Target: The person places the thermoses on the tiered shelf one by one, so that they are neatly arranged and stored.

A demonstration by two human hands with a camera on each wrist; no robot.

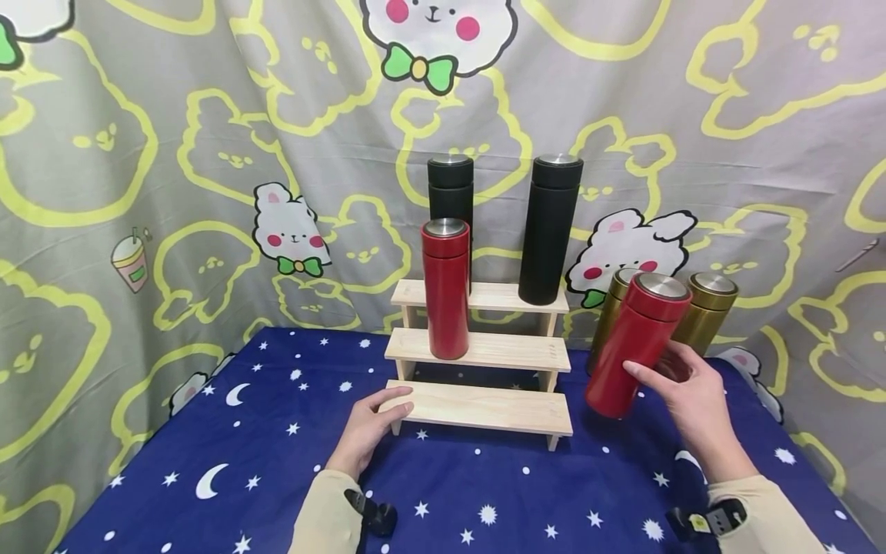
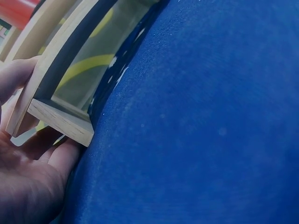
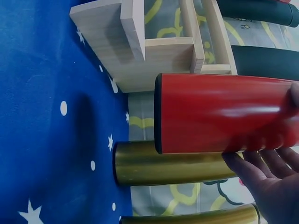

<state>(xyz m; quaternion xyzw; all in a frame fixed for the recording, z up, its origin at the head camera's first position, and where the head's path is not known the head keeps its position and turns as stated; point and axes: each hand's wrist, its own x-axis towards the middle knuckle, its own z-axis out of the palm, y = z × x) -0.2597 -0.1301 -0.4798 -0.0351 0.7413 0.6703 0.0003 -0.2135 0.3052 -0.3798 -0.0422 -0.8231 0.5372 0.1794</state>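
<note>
Right of the wooden stand (image 1: 515, 352), the right hand (image 1: 697, 398) grips a tilted, raised red flask (image 1: 631, 354); left hand (image 1: 367, 428) pinches the stand's lowest step (image 1: 481, 407). One loose swing could topple the gold flasks (image 1: 709, 306)!

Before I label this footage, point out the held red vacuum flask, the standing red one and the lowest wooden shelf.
Held red vacuum flask (image 1: 628, 344), head view: body's middle.
Standing red vacuum flask (image 1: 447, 302), head view: body's middle.
Lowest wooden shelf (image 1: 477, 405), head view: middle of top.
</note>
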